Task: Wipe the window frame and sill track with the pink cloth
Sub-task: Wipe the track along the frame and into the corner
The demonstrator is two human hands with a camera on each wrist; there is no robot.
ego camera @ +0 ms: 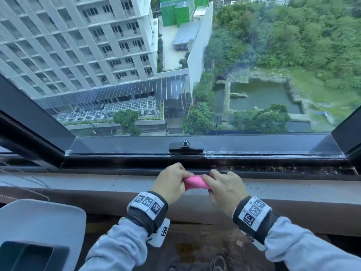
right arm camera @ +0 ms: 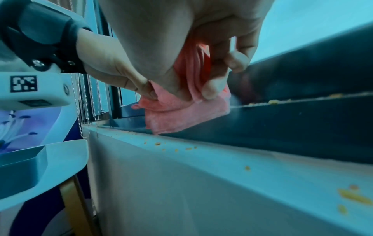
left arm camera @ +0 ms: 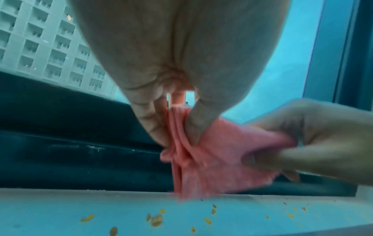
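Both hands hold the pink cloth (ego camera: 193, 182) bunched between them, just above the sill and in front of the black sill track (ego camera: 254, 169). My left hand (ego camera: 172, 182) pinches its left end between thumb and fingers; the folds hang below (left arm camera: 191, 159). My right hand (ego camera: 224, 187) grips the right end, fingers curled round the folded cloth (right arm camera: 181, 111). The black window frame (ego camera: 136, 146) with its handle (ego camera: 186, 148) runs behind the hands. Yellowish crumbs lie in the track to the right (ego camera: 273, 169).
The pale sill ledge (ego camera: 97, 179) carries scattered yellow crumbs (left arm camera: 156, 219), more toward the right (right arm camera: 353, 196). A white chair (ego camera: 39, 222) stands at lower left. Bead cords (right arm camera: 85, 111) of a blind hang at the left. The pane is shut; buildings and trees lie far below.
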